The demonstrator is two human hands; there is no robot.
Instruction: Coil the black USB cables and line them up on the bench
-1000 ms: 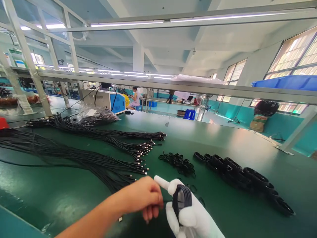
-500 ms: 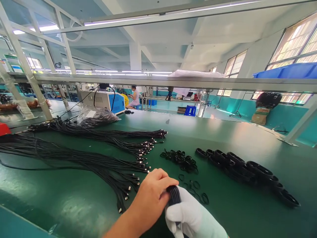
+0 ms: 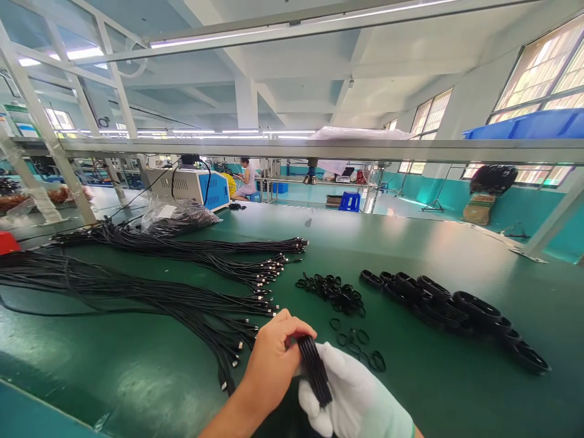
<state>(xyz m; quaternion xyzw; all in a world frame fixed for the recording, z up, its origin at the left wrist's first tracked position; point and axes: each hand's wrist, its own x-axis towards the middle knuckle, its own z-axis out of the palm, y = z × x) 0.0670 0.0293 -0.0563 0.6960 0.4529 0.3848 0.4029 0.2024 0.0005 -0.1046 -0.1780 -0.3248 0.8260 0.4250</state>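
Noting occlusions first, we have a black cable coil (image 3: pixel 316 372) held between both hands above the near part of the green table (image 3: pixel 137 365), only its stacked turns facing us. The bare left hand (image 3: pixel 272 358) hides the upper end, its thumb and fingertips clamped on the coil; the right hand (image 3: pixel 358 392), gloved, is closed around the lower part. We can't make out the coil's plugs, or whether anything binds it. Both forearms are cut off at the bottom edge. Long cables (image 3: pixel 137 286) run out of frame at left, as does a red object (image 3: pixel 8 243) we can't identify. Contents of the clear plastic bag (image 3: pixel 176 216) read only as dark strands. A seated co-worker (image 3: pixel 249 178) is too small for us to tell what the hands do. Materials: glove is white fabric with a pale green cuff; coil turns look smooth, lying parallel like ribs. Long cables are thin, matte black, fanned out, with metal-tipped plugs (image 3: pixel 223 385). Small black loops (image 3: pixel 337 295) sit in a tangled heap beyond the hands, a few thin rings scattered nearer the glove. Further right we get more coils (image 3: pixel 451 313), oval, overlapping in a slanted row. Tabletop is smooth, glossy.
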